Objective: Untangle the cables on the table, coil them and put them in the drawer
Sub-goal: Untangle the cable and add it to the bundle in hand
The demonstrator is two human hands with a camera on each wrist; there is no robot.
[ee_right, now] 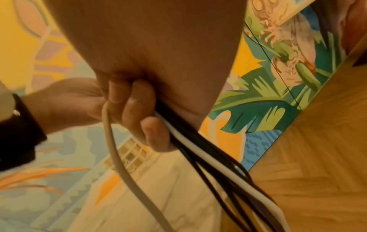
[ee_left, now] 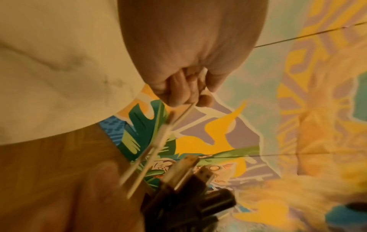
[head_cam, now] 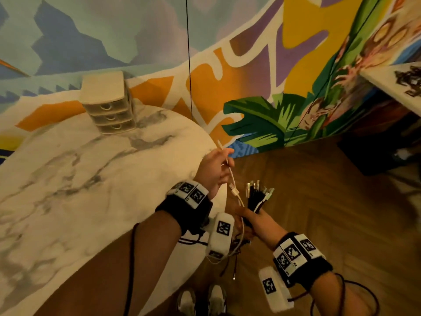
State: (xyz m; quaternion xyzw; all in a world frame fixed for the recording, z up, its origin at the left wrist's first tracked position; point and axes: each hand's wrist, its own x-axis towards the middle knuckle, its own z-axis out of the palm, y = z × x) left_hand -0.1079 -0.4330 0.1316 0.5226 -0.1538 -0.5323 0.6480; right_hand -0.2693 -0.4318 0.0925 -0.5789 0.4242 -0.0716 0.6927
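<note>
My right hand grips a bundle of black and white cables beyond the table's right edge, their plug ends fanned upward. In the right wrist view the curled fingers wrap the cable bundle, which trails down. My left hand pinches a thin white cable and holds it up above the bundle; its USB plug hangs between the hands. The left wrist view shows the fingers pinching that white cable. A small white drawer unit stands at the table's far side, all drawers closed.
The round marble table fills the left. A wooden herringbone floor lies to the right, a painted mural wall behind. My shoes are below. Another table edge with dark cables is at the upper right.
</note>
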